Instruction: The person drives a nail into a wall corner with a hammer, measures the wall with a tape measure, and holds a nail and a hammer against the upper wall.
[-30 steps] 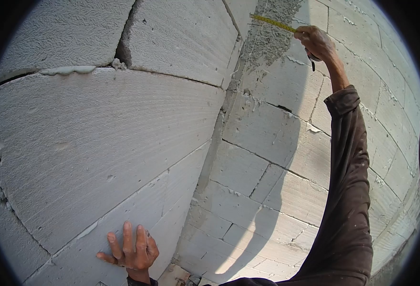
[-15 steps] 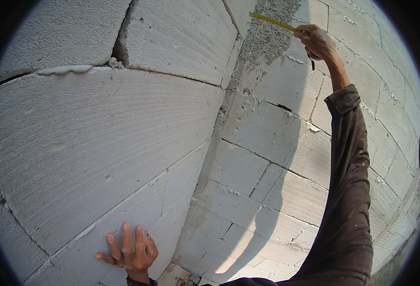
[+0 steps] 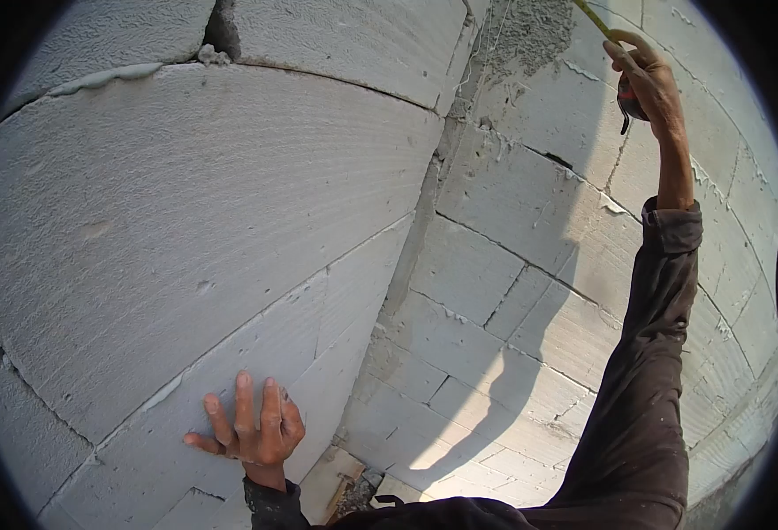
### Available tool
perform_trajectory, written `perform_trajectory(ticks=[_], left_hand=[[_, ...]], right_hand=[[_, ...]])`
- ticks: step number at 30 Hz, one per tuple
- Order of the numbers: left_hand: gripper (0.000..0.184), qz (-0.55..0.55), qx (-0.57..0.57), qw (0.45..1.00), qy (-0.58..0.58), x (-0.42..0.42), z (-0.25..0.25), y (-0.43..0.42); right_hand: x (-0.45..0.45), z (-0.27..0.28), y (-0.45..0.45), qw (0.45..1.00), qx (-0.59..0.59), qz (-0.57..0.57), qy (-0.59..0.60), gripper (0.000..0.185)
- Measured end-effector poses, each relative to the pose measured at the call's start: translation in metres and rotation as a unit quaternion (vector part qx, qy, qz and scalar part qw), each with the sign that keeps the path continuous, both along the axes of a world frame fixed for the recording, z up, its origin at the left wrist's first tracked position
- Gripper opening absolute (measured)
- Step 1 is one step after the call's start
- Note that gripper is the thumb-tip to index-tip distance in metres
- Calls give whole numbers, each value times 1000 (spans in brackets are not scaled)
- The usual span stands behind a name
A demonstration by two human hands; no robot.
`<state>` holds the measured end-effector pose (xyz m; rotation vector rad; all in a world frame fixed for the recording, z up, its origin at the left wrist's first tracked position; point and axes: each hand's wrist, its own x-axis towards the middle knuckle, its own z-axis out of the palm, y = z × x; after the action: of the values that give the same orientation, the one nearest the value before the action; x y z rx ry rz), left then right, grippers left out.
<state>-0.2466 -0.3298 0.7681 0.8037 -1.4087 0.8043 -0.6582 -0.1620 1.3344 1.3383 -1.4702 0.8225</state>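
Note:
My right hand (image 3: pixel 652 84) is raised at the upper right, closed around a tape measure (image 3: pixel 631 102) with a dark and red case. Its yellow blade (image 3: pixel 590 18) sticks out past my fingers toward the top edge, where its end is out of view. Lower left, my left hand (image 3: pixel 261 428) lies with fingers spread against the left block wall (image 3: pixel 212 203), holding nothing.
The right block wall (image 3: pixel 495 274) meets the left one in a vertical corner joint (image 3: pixel 420 212). Rough grey mortar (image 3: pixel 530 35) coats a patch near the top, beside a thin pale string (image 3: pixel 484 53). Rubble and board pieces (image 3: pixel 349 490) lie at the corner's foot.
The view has tilted downward, so the walls sit higher in the picture. My right hand has moved to the right, and the tape blade now slants up steeply. My left hand stays on the wall.

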Motion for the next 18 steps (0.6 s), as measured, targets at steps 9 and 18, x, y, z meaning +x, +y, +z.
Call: perform_trajectory(ticks=[9,18], left_hand=[[8,-28,12,1000,5,-1,3,-8],[16,-200,237,951,-12,24,-36,84]], right_hand=[[22,-373,42,855,223,175,-434,48],[122,-865,162,-97,131,150,-975,42]])
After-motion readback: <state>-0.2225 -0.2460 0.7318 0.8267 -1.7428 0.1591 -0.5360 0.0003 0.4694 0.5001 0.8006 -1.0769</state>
